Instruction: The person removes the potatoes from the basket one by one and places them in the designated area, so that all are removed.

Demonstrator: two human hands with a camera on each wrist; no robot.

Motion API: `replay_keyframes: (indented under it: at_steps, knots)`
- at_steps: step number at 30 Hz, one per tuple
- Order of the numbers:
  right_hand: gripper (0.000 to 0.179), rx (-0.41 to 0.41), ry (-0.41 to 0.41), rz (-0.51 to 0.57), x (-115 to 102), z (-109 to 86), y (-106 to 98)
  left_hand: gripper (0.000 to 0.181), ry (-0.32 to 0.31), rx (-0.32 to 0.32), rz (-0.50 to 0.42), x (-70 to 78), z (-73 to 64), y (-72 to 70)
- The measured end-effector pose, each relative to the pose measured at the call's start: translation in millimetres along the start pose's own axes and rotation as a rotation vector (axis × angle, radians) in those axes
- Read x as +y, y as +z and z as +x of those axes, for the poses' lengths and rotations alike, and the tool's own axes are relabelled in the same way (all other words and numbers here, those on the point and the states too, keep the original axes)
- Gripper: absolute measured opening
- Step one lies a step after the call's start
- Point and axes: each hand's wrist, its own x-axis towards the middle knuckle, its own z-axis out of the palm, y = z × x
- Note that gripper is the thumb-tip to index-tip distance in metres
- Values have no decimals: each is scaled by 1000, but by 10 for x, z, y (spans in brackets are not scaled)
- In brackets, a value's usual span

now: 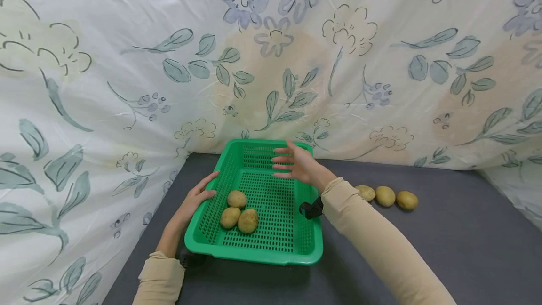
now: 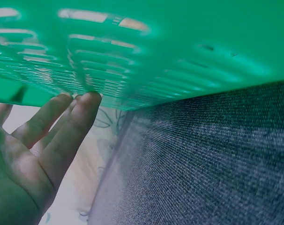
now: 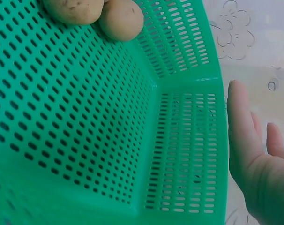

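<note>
A green plastic basket [image 1: 254, 254] with slotted walls and floor stands in the middle of the head view. Three potatoes [image 1: 247, 220] lie together in its near left part. My left hand [image 1: 195, 201] is at the basket's left side, fingers extended along the rim. In the left wrist view, its fingertips [image 2: 91, 99] meet the slotted outer wall. Over the basket's far right part, my right hand [image 1: 301, 163] is held up with straight, spread fingers and nothing in it. The right wrist view has this hand [image 3: 254, 145] beside the basket's rim.
Right of the basket, three more potatoes [image 1: 385, 196] sit in a row on the dark grey table [image 1: 449, 229]; the right sleeve [image 1: 372, 229] partly covers the leftmost. A floral cloth [image 1: 271, 60] hangs behind the table and along its left side.
</note>
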Motion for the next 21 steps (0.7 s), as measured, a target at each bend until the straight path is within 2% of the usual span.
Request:
replay_keyframes:
  at_steps: [21]
  knots:
    - [57,11,30,43,281,188,307,56,-1,-2,-9,-16,9,-14]
